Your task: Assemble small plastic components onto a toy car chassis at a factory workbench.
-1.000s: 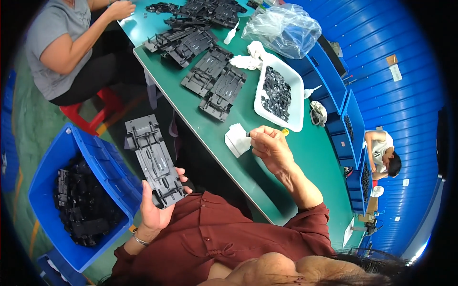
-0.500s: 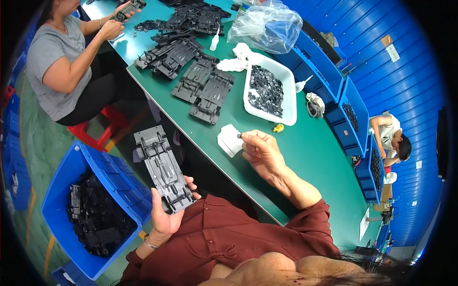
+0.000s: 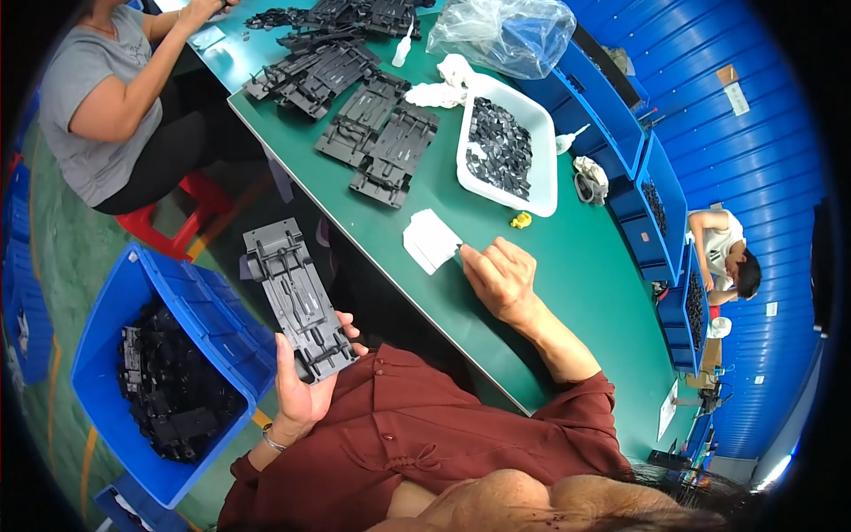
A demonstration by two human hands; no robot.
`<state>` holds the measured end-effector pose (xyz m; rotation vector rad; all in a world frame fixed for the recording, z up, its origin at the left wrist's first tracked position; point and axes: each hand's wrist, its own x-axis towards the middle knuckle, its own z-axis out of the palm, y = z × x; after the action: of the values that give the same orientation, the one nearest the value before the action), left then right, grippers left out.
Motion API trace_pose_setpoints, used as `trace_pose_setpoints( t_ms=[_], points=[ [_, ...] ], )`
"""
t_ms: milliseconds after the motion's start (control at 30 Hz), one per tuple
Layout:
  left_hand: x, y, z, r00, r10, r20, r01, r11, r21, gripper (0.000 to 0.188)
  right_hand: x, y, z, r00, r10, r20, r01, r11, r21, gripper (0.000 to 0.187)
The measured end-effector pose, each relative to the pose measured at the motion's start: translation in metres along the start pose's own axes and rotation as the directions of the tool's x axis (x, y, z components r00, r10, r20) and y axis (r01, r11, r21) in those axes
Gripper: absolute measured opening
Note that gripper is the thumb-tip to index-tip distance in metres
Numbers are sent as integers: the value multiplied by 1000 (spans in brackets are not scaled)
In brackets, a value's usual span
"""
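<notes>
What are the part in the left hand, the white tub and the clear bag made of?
Held part: probably moulded plastic, grey and mostly matte, with raised details. White tub: likely smooth plastic, with rounded corners. Clear bag: apparently thin plastic film, see-through, creased and shiny.

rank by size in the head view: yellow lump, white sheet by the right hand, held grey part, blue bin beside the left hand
1. Blue bin
2. Held grey part
3. White sheet
4. Yellow lump
</notes>
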<state>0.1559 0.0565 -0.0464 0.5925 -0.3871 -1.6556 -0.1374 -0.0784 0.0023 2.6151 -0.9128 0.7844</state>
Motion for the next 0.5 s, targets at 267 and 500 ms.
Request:
trace_pose_setpoints(
  t_ms=[267,500],
  points=[
    [-2,-1,-1,1000,3,-5,-3,1000,3,72,4,3,0,993,-66,103,77,991,-108,24],
    [-2,-3,-6,1000,6,-4,-6,1000,-19,71,-1,3,-14,984,-71,162,85,993,-80,29]
  ],
)
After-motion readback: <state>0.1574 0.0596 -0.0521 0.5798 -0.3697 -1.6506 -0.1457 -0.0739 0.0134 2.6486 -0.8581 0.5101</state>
